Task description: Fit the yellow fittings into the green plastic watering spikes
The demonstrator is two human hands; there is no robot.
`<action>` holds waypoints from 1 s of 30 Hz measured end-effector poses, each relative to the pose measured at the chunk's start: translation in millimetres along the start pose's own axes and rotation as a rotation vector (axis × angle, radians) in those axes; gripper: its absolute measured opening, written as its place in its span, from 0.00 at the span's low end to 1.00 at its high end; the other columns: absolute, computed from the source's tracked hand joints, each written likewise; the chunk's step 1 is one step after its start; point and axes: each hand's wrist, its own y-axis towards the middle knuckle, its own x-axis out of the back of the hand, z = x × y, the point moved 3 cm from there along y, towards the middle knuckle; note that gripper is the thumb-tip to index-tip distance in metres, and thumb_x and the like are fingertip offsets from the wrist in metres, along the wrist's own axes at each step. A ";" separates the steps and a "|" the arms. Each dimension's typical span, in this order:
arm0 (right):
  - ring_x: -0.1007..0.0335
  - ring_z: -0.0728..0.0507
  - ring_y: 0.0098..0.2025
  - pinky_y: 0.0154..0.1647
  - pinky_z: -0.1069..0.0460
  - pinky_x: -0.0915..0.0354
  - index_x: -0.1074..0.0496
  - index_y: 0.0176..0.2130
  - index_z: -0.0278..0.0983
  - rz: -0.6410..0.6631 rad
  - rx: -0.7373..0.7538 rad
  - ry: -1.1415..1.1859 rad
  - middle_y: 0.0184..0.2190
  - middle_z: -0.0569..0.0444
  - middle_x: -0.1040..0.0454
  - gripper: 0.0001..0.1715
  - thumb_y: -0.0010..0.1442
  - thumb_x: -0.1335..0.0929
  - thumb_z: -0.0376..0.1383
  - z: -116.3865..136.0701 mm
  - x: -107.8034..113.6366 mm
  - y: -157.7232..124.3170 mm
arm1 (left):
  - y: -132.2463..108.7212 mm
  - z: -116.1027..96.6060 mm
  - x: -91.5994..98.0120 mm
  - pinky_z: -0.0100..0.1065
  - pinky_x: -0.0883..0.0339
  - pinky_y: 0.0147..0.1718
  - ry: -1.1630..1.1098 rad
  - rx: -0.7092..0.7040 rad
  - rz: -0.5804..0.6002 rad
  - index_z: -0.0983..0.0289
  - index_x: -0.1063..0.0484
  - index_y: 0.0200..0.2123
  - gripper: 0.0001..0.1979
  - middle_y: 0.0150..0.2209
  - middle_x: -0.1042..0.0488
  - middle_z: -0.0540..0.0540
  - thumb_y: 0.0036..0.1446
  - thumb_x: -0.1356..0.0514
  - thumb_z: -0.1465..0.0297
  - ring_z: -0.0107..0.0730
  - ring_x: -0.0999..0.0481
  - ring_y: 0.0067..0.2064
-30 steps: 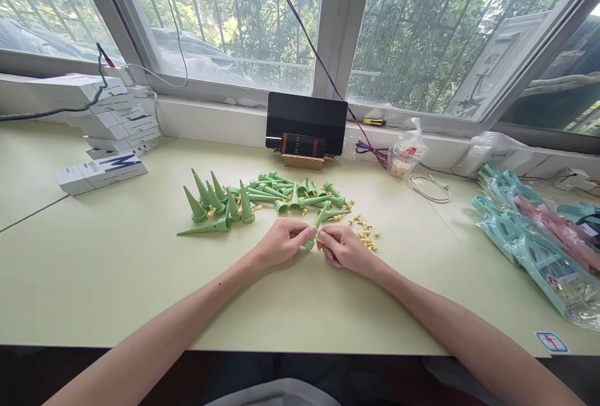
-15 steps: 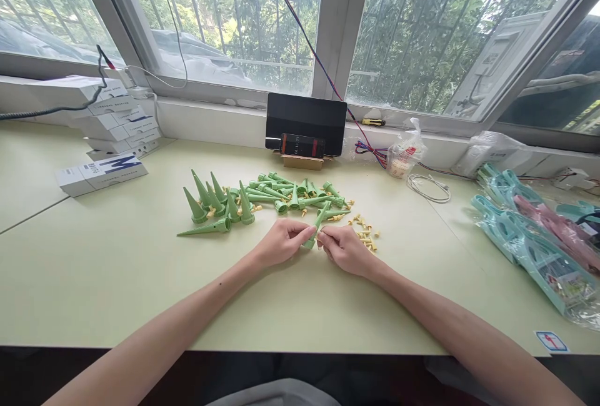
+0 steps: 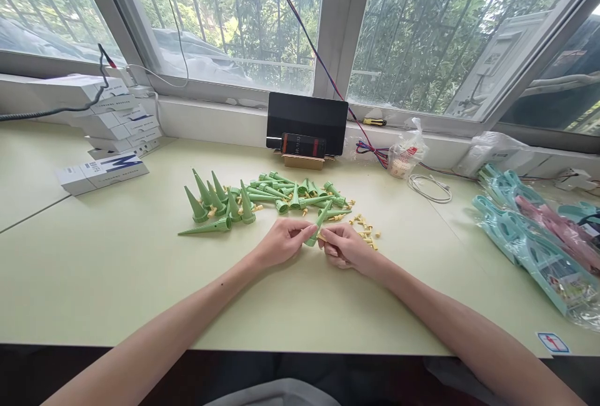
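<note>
My left hand (image 3: pixel 285 240) is closed on a green plastic plant-watering spike (image 3: pixel 320 222), its tip tilted up and to the right and its wide end low. Close beside it, my right hand (image 3: pixel 344 247) pinches a small yellow plug (image 3: pixel 321 238) at the spike's side; whether the plug sits in the spike I cannot tell. Behind the hands lies a heap of green spikes (image 3: pixel 281 192). Several more spikes (image 3: pixel 220 197) stand on their wide ends to the left, and one spike (image 3: pixel 206 227) lies flat. Loose yellow plugs (image 3: pixel 365 229) are scattered right of the heap.
A phone (image 3: pixel 302 145) leans on a dark tablet (image 3: pixel 307 120) at the back of the table (image 3: pixel 234 306). White boxes (image 3: pixel 122 122) are stacked at the left. A plastic-wrapped cup (image 3: pixel 404 156) and a coiled white cable (image 3: pixel 429 187) lie right. Bagged turquoise items (image 3: pixel 529 237) fill the right edge.
My right hand has turned slightly and its lower fingers have loosened, so more of the yellow plug shows. My left hand keeps the spike in nearly the same place.
</note>
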 end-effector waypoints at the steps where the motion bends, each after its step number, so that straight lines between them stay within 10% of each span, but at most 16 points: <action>1: 0.53 0.56 0.13 0.10 0.60 0.59 0.34 0.29 0.35 0.008 -0.027 0.033 0.16 0.65 0.45 0.24 0.60 0.32 0.53 -0.1 0.1 -0.2 | 0.0 -0.3 -0.2 0.25 0.48 0.21 -0.012 -0.007 -0.004 0.68 0.25 0.28 0.22 0.16 0.40 0.46 0.65 0.48 0.59 0.22 0.43 0.19; 10: 0.52 0.56 0.13 0.10 0.61 0.59 0.35 0.29 0.35 0.015 -0.018 0.080 0.16 0.65 0.45 0.22 0.60 0.32 0.51 -1.1 -0.9 0.8 | 1.0 -0.5 -3.1 0.25 0.44 0.19 -0.130 -0.013 -0.006 0.67 0.22 0.41 0.19 0.26 0.29 0.52 0.64 0.47 0.59 0.20 0.40 0.20; 30: 0.43 0.52 0.13 0.16 0.55 0.45 0.36 0.27 0.37 -0.144 0.226 -0.478 0.14 0.62 0.41 0.23 0.67 0.39 0.49 4.9 -4.3 -3.8 | 0.1 -0.1 -1.0 0.26 0.48 0.18 -0.119 0.043 0.042 0.68 0.28 0.26 0.20 0.19 0.39 0.48 0.63 0.47 0.60 0.21 0.42 0.19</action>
